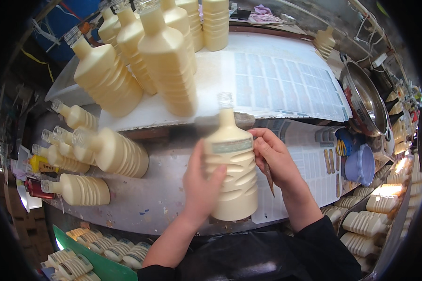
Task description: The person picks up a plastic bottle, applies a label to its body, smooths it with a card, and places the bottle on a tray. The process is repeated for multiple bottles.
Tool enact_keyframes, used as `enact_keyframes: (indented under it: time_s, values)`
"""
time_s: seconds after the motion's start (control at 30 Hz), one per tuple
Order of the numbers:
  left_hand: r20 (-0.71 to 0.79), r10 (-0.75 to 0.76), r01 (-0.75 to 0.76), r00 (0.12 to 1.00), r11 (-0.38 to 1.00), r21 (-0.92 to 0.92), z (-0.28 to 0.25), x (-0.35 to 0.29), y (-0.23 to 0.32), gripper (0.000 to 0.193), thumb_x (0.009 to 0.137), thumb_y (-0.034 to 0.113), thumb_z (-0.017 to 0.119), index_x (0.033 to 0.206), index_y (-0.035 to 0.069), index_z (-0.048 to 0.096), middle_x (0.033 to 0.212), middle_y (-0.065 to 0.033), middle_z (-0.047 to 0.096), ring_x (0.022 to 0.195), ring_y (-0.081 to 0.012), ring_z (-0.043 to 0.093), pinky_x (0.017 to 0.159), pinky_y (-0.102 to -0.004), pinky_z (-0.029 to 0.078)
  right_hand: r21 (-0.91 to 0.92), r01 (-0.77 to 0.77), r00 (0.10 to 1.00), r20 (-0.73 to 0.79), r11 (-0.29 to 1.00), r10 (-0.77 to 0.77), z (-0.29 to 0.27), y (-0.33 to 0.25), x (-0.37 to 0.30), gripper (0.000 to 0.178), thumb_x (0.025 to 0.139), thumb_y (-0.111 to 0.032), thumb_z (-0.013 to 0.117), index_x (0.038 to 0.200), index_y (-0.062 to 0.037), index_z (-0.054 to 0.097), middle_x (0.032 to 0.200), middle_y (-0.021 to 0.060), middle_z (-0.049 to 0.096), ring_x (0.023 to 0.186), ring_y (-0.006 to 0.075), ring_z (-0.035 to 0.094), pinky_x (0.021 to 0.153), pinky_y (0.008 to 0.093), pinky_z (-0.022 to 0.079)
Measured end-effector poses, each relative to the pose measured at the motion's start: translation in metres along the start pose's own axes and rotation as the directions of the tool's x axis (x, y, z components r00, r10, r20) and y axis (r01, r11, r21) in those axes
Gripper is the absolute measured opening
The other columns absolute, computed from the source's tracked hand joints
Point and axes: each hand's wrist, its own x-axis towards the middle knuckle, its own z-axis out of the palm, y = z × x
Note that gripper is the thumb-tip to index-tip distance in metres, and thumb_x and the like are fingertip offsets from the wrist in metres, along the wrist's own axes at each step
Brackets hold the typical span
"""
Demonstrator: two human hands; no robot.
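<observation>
I hold a cream ribbed bottle upright over the grey worktable. It has a clear cap and a pale green strip label around its shoulder. My left hand grips the bottle's left side. My right hand presses on its right shoulder at the label's end, and a thin brown stick pokes down from under that hand.
Several cream bottles stand on a raised white shelf covered with printed sheets. More bottles lie on their sides at the left. A metal bowl, a blue lidded tub and crates of bottles are at the right.
</observation>
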Motion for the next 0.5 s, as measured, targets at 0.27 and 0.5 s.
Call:
enact_keyframes:
  time_s: [0.27, 0.5]
  values:
    - [0.078, -0.104, 0.119, 0.991, 0.969, -0.217, 0.001, -0.002, 0.007, 0.063, 0.1, 0.005, 0.052, 0.158, 0.001, 0.027, 0.151, -0.0174, 0.048, 0.134, -0.0239, 0.052, 0.113, -0.0367, 0.042, -0.127, 0.071, 0.997, 0.038, 0.989, -0.066, 0.003, -0.012, -0.007, 0.032, 0.102, -0.011, 0.051, 0.133, -0.003, 0.055, 0.093, 0.0008, 0.058, 0.084, 0.0078, 0.054, 0.076, 0.0245, 0.046]
    - [0.078, -0.065, 0.08, 0.995, 0.972, -0.219, 0.0, -0.005, 0.004, 0.059, 0.105, 0.01, 0.047, 0.158, -0.002, 0.026, 0.155, -0.018, 0.044, 0.14, -0.026, 0.048, 0.116, -0.0395, 0.039, -0.117, 0.119, 0.992, 0.053, 0.986, -0.114, 0.004, -0.008, -0.005, 0.031, 0.1, -0.008, 0.049, 0.13, -0.0016, 0.054, 0.083, -0.0027, 0.054, 0.07, 0.0037, 0.05, 0.063, 0.0202, 0.041]
